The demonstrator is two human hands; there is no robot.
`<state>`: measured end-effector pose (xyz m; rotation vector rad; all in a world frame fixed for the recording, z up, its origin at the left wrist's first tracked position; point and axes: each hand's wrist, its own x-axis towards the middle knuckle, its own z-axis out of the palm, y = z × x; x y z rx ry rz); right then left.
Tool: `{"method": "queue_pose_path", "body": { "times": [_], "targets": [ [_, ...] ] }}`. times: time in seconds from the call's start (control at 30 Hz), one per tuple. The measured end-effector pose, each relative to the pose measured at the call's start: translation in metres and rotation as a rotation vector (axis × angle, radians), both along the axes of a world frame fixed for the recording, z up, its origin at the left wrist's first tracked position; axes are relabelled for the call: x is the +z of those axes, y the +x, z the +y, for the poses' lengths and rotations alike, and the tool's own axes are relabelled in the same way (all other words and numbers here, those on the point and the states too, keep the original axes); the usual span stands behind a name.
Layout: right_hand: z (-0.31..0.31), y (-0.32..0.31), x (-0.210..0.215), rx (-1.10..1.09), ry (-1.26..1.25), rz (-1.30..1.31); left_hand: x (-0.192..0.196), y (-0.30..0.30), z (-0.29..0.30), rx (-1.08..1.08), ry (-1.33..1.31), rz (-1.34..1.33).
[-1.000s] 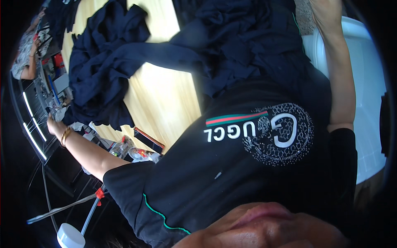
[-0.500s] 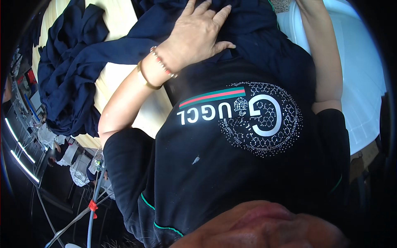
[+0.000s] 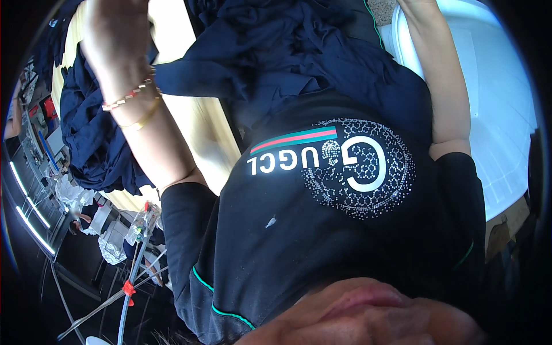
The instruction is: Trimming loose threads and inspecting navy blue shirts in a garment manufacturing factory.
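Observation:
My left hand (image 3: pixel 118 34), smeared by motion, is at the upper left over a heap of dark navy cloth (image 3: pixel 92 126) on a pale wooden table (image 3: pixel 201 132). Its fingers are too blurred to read, and whether it holds any cloth does not show. More navy cloth (image 3: pixel 259 52) lies crumpled across my lap, with a strip of it running left toward the heap. My right forearm (image 3: pixel 445 75) reaches up along the right side, and the hand is cut off by the upper edge.
A large white plastic tub (image 3: pixel 500 115) stands to my right, beside my forearm. At the lower left are metal rods (image 3: pixel 127 287) with a red tie (image 3: pixel 130 292). Beyond the table, another person (image 3: pixel 86 221) and white bundles (image 3: pixel 112 241) appear small in a workroom.
My left hand has lifted from the cloth on my lap and swung left to the heap on the table. My right forearm has barely shifted.

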<state>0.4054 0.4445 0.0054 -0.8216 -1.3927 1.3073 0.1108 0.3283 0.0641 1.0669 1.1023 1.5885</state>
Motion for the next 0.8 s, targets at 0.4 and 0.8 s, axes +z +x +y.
{"method": "queue_pose_path", "body": {
  "times": [0.4, 0.8],
  "targets": [
    [-0.005, 0.000, -0.002, 0.038, -0.148, -0.017, -0.082, 0.075, -0.045, -0.145, -0.170, 1.570],
    [0.009, 0.012, -0.017, -0.019, -0.178, 0.126, 0.041, 0.036, -0.025, 0.344, 0.223, -0.095]
  ]
}}
